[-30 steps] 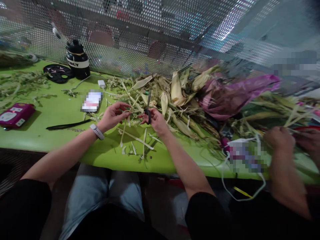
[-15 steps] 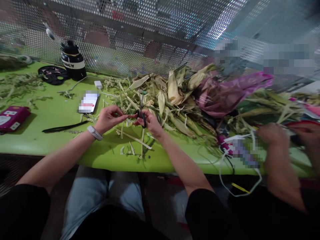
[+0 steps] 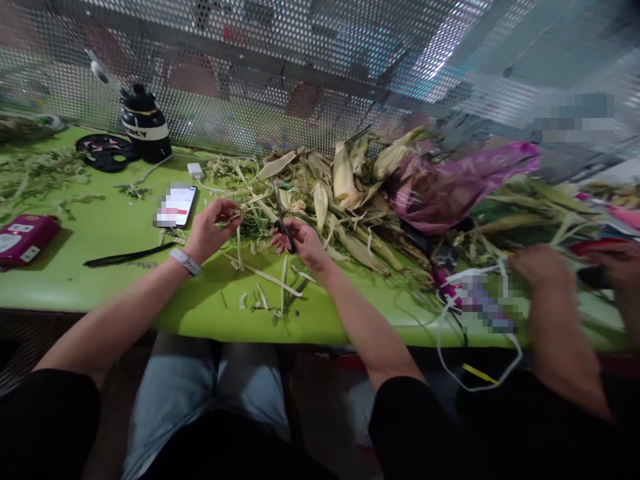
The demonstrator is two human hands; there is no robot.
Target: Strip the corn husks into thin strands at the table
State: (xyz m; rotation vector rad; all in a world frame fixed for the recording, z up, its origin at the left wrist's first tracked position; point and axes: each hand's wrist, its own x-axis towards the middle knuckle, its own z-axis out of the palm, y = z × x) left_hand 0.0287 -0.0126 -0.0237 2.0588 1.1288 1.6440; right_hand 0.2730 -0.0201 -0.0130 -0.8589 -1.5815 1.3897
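My right hand is wrapped round a pair of dark-handled scissors, whose blades point up and away over the husk scraps. To its left, my left hand has thumb and fingers pinched together. Something small and pale shows at those fingertips, too little to name. Between and beyond both hands lie shredded green-and-pale plant strips. Closer to me, several narrow pale strips are scattered on the green tabletop. A large heap of corn husks spreads right from the scissors.
A phone, a black strap, a maroon power socket block and a black bottle stand or lie leftward. A pink plastic bag rests on the husks. At right are another person's hand and a looped white cable.
My left hand has drawn back left and slightly up, away from the scissors; the two hands are farther apart. My right hand still holds the scissors in nearly the same spot.
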